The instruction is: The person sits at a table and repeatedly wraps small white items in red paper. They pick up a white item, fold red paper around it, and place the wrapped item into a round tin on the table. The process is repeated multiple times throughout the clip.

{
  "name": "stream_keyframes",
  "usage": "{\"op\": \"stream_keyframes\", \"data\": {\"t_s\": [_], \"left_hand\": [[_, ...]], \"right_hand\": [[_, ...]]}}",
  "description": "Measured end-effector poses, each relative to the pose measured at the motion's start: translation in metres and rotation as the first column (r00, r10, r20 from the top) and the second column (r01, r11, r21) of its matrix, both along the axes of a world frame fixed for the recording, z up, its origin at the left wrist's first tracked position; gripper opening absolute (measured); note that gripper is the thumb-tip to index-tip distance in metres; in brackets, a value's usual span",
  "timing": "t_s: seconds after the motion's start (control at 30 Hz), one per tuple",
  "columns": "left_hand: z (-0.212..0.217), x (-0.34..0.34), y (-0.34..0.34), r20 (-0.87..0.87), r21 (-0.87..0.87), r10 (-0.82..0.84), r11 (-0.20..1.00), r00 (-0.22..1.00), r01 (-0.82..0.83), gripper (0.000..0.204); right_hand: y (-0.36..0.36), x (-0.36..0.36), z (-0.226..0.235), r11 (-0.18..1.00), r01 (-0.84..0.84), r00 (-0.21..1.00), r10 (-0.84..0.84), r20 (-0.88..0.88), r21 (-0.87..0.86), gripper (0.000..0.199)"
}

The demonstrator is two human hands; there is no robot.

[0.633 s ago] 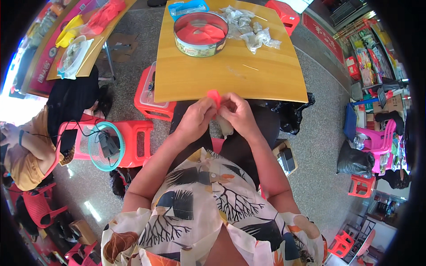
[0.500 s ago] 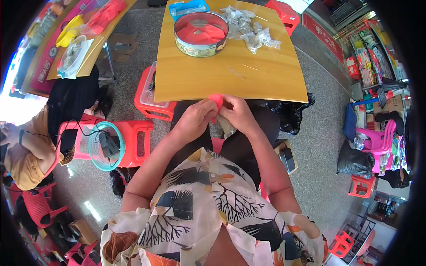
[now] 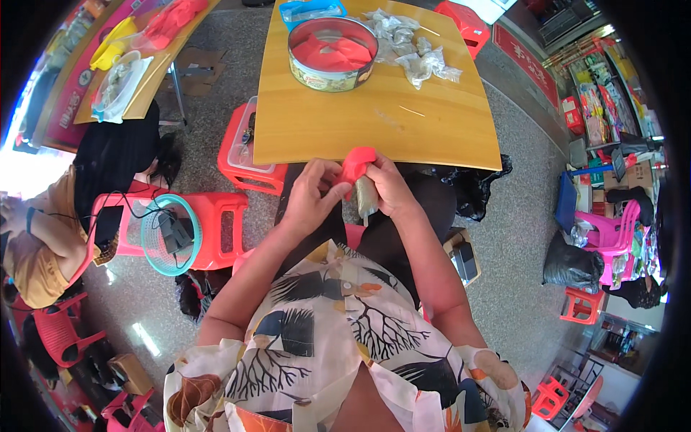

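Note:
At the near table edge, over my lap, my right hand [image 3: 391,189] is closed round a narrow greyish-green piping bag [image 3: 366,196] whose tip points down toward me. A thin, soft red piece [image 3: 360,157], like a petal or a sheet, covers the bag's upper end; its exact kind I cannot tell. With thumb and fingertips, my left hand [image 3: 311,198] pinches the red piece's lower left edge. On the table, a round printed tin [image 3: 332,79] holds several similar red pieces.
Crumpled clear plastic bags [image 3: 425,66] and a thin stick [image 3: 412,111] lie on the yellow table [image 3: 309,137]. A blue tray [image 3: 311,13] stands behind the tin. Red stools [image 3: 223,223] with a teal basket [image 3: 196,252] are at left, near a seated person [image 3: 43,252].
My left hand has opened somewhat and shifted left. The red piece now stands up more and shows a wider face, and more of the greyish-green bag is visible below it.

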State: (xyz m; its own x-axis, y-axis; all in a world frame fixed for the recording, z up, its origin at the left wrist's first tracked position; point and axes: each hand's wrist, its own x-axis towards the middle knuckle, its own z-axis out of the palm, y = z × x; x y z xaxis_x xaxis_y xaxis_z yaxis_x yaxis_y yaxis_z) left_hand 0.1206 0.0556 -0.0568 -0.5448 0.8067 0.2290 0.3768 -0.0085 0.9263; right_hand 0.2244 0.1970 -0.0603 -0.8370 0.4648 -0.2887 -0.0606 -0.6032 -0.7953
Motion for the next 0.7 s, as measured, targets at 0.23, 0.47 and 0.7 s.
{"op": "stream_keyframes", "data": {"t_s": [0.23,0.47,0.7], "left_hand": [[-0.027,0.007,0.008,0.395,-0.003,-0.073,0.997,0.916,0.08,0.02],[-0.044,0.007,0.001,0.547,0.043,-0.22,0.971,0.808,0.236,0.02],[-0.029,0.011,0.0,0.694,0.069,-0.303,0.931,0.653,0.359,0.013]], "right_hand": [[-0.011,0.001,-0.015,1.0,-0.009,1.0,0.008,0.015,0.023,0.015],[0.005,0.033,-0.009,0.977,-0.19,0.974,0.2,0.102,-0.1,0.018],[-0.006,0.032,0.007,0.954,-0.125,0.985,0.087,0.148,0.273,0.015]]}}
